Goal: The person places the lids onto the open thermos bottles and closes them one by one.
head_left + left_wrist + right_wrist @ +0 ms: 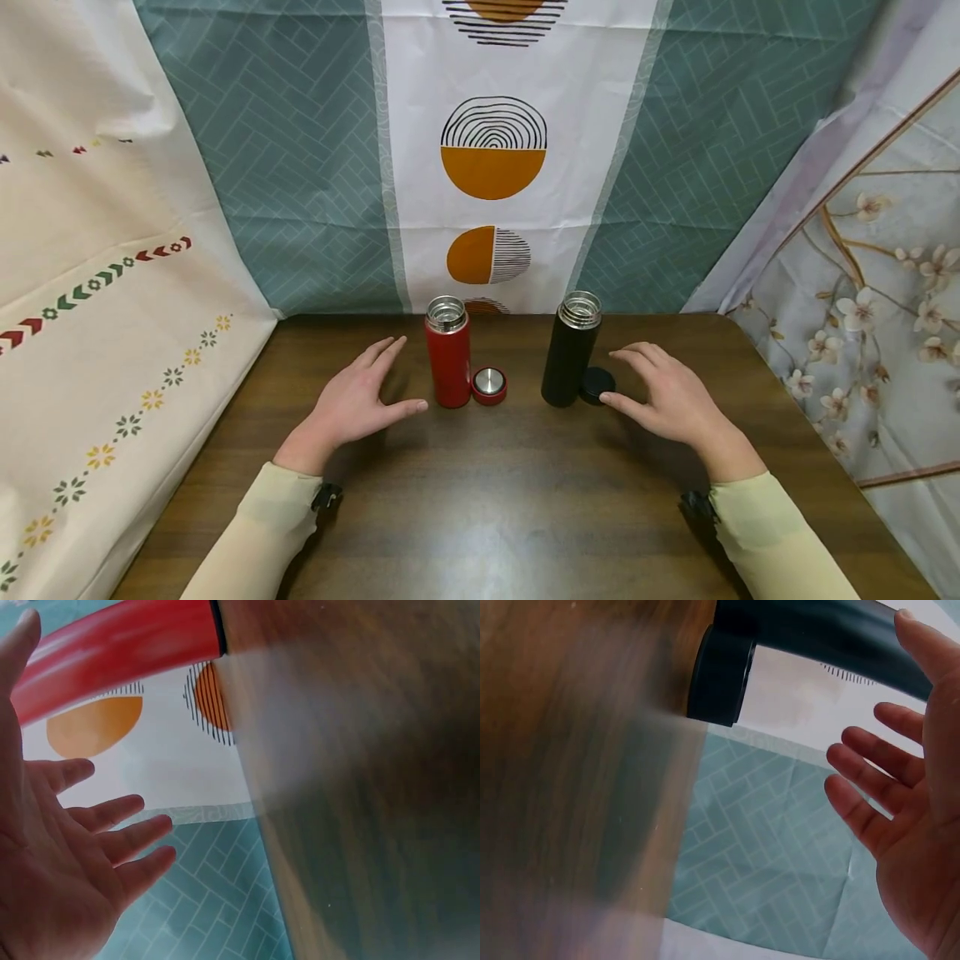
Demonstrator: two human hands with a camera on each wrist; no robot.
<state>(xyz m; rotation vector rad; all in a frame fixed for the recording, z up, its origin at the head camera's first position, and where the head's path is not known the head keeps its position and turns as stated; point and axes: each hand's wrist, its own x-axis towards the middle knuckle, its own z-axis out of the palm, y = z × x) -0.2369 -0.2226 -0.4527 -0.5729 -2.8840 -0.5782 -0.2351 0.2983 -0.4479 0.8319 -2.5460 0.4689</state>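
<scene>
Black lid (pixel 595 382) partly hidden by right hand (pixel 671 402).

"What hung behind the brown table (pixel 487 500)?"

"A teal-and-white curtain (pixel 491 175), printed with orange and black circles."

"And what was at the sides?"

"A cream cloth (pixel 105 367) with flower rows, left; a pale cloth (pixel 862 358) with printed blossoms, right."

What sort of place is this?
Perhaps a makeshift demonstration corner: patterned hangings line three sides of a brown table, where an uncapped red bottle and uncapped black bottle stand.
</scene>
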